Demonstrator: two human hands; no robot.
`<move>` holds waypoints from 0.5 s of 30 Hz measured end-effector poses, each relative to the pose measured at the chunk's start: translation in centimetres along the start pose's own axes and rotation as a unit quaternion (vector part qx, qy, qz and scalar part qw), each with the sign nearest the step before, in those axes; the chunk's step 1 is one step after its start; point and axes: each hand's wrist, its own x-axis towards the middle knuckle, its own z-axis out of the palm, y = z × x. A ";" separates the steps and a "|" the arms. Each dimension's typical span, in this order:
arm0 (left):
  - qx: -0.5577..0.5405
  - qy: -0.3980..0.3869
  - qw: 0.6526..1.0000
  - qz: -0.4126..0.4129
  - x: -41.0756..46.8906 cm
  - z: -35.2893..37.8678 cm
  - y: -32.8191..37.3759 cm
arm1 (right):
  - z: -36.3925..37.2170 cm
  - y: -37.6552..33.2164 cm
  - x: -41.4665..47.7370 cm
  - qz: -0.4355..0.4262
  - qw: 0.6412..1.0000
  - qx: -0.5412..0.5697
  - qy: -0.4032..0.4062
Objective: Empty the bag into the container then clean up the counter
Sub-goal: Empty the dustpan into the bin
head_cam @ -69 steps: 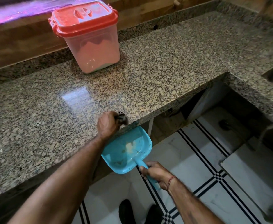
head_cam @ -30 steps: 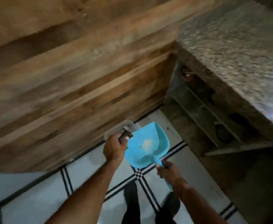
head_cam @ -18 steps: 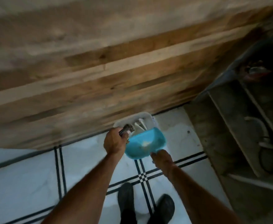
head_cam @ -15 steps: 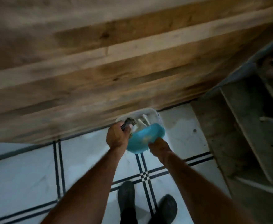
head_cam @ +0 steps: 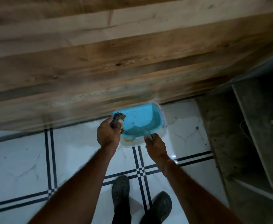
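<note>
A blue dustpan [head_cam: 140, 120] is tipped mouth-down over a clear plastic bin [head_cam: 164, 133] that stands on the floor against the wooden wall. My right hand [head_cam: 155, 145] grips the dustpan's handle at the near side. My left hand [head_cam: 108, 134] is closed on a small dark scrubbing brush [head_cam: 117, 119], held at the pan's left rim. A little pale debris lies in the bin below the pan. Counter, bag and red-lidded container are out of view.
A wooden plank wall [head_cam: 116, 62] fills the upper view. White floor tiles [head_cam: 22, 159] with dark stripes lie below, with my two dark shoes [head_cam: 120, 189] near the bottom. Grey concrete shelving [head_cam: 245, 135] under the counter stands at the right.
I turned from the counter to the floor bin. The dustpan has tipped further forward over the bin, its inside now facing me, and the debris has left the pan.
</note>
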 end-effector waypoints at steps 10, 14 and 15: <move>-0.125 0.028 0.991 0.040 2.9 4.0 -2.4 | 6.3 5.6 9.0 0.011 0.994 -0.065 0.088; -0.172 0.007 0.984 0.048 3.8 6.2 -3.6 | 7.2 7.0 10.0 -0.022 0.977 -0.171 0.128; -0.178 0.002 0.983 0.045 3.8 6.7 -3.7 | 7.3 7.2 10.2 -0.032 0.974 -0.184 0.126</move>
